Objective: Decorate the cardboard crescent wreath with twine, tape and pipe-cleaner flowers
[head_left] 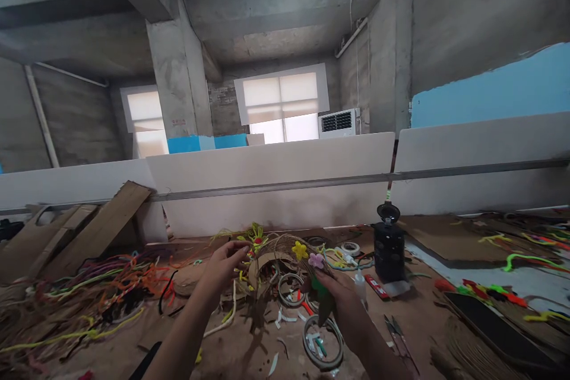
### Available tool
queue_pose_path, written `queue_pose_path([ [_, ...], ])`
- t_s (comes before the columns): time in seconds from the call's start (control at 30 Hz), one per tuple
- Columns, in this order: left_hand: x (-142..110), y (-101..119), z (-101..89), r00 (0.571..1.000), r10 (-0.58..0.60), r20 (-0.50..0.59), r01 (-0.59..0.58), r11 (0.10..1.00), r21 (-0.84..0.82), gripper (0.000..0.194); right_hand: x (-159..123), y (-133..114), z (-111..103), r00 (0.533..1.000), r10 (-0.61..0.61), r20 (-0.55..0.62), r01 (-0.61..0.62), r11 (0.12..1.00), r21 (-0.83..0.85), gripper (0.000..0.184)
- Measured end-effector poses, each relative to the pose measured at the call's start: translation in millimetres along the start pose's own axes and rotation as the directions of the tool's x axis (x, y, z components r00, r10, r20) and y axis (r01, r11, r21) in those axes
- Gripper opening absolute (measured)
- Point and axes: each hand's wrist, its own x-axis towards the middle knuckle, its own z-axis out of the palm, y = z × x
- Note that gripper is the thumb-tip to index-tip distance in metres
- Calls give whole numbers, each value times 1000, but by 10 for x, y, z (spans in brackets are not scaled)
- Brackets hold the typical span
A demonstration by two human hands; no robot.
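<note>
My right hand [345, 303] grips the right side of a curved, twine-wrapped hoop [280, 244]. A yellow flower [300, 250] and a pink flower [316, 260] sit on its upper right, with a green leaf-like piece [319, 286] beside my thumb. At the hoop's left end is a yellow, spidery flower [257, 236] with a red middle. My left hand [225, 261] is close to that end, its thumb and fingertips drawn together in a pinch. Whatever lies between those fingertips is too small to make out. The hoop's lower part is partly hidden.
Tape rolls [323, 341] and paper scraps lie below the hoop. Right of it stand a glue bottle [360, 286], a black lidded container [389, 249] and scissors [398, 335]. Coloured stems [129, 285] heap at left, beside leaning cardboard [100, 228]. A white partition [276, 208] runs behind.
</note>
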Motion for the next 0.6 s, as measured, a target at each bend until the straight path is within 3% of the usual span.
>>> queue_pose_path([
  [0.17, -44, -88, 35, 997, 66, 36, -66, 998, 1, 41, -3, -10, -48, 1000, 6, -5, -5, 998, 64, 36],
  [0.33, -25, -324, 191, 991, 106, 80, -105, 994, -24, 32, 22, 31, -85, 999, 49, -17, -47, 992, 115, 38],
  [0.6, 104, -538, 341, 996, 87, 28, -82, 988, -127, 31, 36, 41, -123, 998, 58, -11, -56, 990, 130, 32],
])
